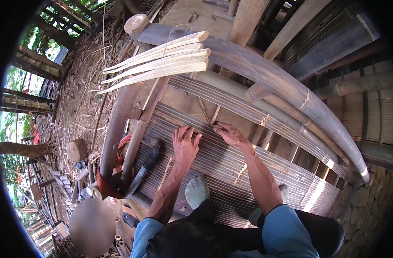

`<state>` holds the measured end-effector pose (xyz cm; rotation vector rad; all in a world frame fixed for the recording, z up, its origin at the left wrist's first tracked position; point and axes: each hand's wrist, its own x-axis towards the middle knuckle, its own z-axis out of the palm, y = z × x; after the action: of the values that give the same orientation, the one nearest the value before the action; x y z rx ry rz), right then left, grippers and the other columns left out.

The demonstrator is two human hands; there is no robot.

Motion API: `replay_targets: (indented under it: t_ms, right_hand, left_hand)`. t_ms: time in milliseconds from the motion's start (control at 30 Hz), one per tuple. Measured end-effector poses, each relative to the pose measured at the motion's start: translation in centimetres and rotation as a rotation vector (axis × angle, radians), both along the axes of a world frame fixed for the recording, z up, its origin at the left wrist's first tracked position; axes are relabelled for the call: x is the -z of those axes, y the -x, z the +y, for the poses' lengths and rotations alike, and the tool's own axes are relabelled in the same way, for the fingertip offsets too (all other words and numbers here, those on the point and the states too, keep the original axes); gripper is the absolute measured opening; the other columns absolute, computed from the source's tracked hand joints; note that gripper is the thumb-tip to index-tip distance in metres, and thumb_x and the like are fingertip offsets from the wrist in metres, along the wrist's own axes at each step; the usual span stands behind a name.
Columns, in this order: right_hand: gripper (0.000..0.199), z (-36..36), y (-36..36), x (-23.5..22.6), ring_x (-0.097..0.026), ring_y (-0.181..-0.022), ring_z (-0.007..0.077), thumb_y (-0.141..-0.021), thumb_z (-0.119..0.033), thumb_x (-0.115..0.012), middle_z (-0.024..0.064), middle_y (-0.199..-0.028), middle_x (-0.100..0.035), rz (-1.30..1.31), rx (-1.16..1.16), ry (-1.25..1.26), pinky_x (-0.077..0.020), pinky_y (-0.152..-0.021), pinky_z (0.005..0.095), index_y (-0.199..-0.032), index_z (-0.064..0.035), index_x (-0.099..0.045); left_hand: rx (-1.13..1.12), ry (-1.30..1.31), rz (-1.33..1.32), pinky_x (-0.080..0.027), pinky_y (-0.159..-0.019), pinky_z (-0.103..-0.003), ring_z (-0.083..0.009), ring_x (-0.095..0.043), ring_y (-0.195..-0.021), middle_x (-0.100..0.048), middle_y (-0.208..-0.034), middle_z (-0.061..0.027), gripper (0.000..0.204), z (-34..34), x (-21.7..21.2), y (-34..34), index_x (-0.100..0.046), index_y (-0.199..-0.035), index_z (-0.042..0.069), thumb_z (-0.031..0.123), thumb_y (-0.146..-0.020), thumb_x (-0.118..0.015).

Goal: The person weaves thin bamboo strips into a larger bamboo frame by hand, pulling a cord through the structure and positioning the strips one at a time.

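— What's the biggest thing here?
— The bench (218, 161), a slatted bamboo one. It bears the person's weight and lies under both hands, so seat and workpiece seem to be one.

— And the thick pole (265, 58)?
— It curves along the bench's far side, probably as a back rail. The pale staves (188, 67) lie across its left end, perhaps to stay within reach without covering the slats.

— That red cord (105, 187)?
— Looped around the frame at the bench's left end, likely parked out of the way.

— The knife (150, 162)?
— Flat on the bench's left part, dark handle toward the far side, blade toward the near corner. That looks handy for the left hand (185, 146).

— What is that hand doing?
— Its fingers bend over the bench's middle slats, perhaps steadying them; I can't tell whether they grip anything. The right hand (231, 134) is just beside it, fingers reaching left, tips at a thin strip (215, 114) above the bench. Whether they pinch it, I can't tell.
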<state>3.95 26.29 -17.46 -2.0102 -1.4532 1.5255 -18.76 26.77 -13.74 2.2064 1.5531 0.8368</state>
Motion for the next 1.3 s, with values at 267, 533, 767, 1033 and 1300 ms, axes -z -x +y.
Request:
replay_targets:
  t_ms: [267,533,767,1033,1300]
  right_hand:
    - [0.068,-0.4,-0.9,0.1,-0.056,-0.132,0.0358,-0.096,-0.063,-0.050,0.0135,-0.144,-0.059,-0.073,-0.077,0.031,-0.0433,-0.111,0.0413,-0.145,-0.0170,-0.056]
    - [0.048,-0.2,-1.0,-0.9,-0.066,-0.109,0.0278,-0.099,-0.048,-0.060,0.0162,-0.116,-0.071,0.123,0.070,-0.095,-0.0491,-0.097,0.0371,-0.124,-0.0069,-0.068]
    - [0.032,-0.6,0.2,-1.7,-0.068,-0.083,0.0230,-0.096,-0.035,-0.070,0.0144,-0.093,-0.073,0.083,0.141,-0.210,-0.0529,-0.080,0.0363,-0.103,-0.0045,-0.075]
    - [0.029,-1.2,-0.6,-2.8,-0.071,-0.085,0.0312,-0.093,-0.033,-0.072,0.0170,-0.095,-0.073,-0.069,0.127,-0.301,-0.0552,-0.077,0.0405,-0.103,-0.0066,-0.076]
    - [0.027,-3.0,-14.2,-11.4,-0.071,-0.081,0.0329,-0.095,-0.032,-0.064,0.0153,-0.090,-0.071,-0.295,-0.389,-0.307,-0.0580,-0.077,0.0463,-0.092,-0.0064,-0.071]
  left_hand:
    - [-0.005,-0.132,0.127,-0.045,-0.090,-0.048,-0.0321,-0.056,-0.101,-0.061,-0.104,-0.0119,0.013,-0.1,1.1,-1.7,-0.062,-0.096,0.002,0.007,-0.086,-0.069]
    - [0.163,0.620,-0.281,-0.048,-0.061,-0.037,-0.0243,-0.062,-0.066,-0.069,-0.088,-0.0121,0.017,0.6,-3.1,3.9,-0.069,-0.098,-0.001,0.014,-0.100,-0.061]
    - [0.248,0.760,-0.978,-0.043,-0.091,-0.028,-0.0115,-0.060,-0.088,-0.072,-0.093,-0.0071,0.032,3.1,-9.1,4.8,-0.072,-0.089,0.003,0.026,-0.105,-0.056]
    - [0.017,1.322,-1.425,-0.046,-0.072,-0.035,-0.0169,-0.047,-0.060,-0.049,-0.067,-0.0003,0.039,6.9,-2.3,10.6,-0.051,-0.068,0.015,0.027,-0.105,-0.058]
    - [-0.383,0.819,-0.654,-0.048,-0.076,-0.037,-0.0199,-0.056,-0.062,-0.059,-0.060,-0.0079,0.048,1.0,-4.3,10.8,-0.046,-0.062,0.009,0.034,-0.099,-0.065]
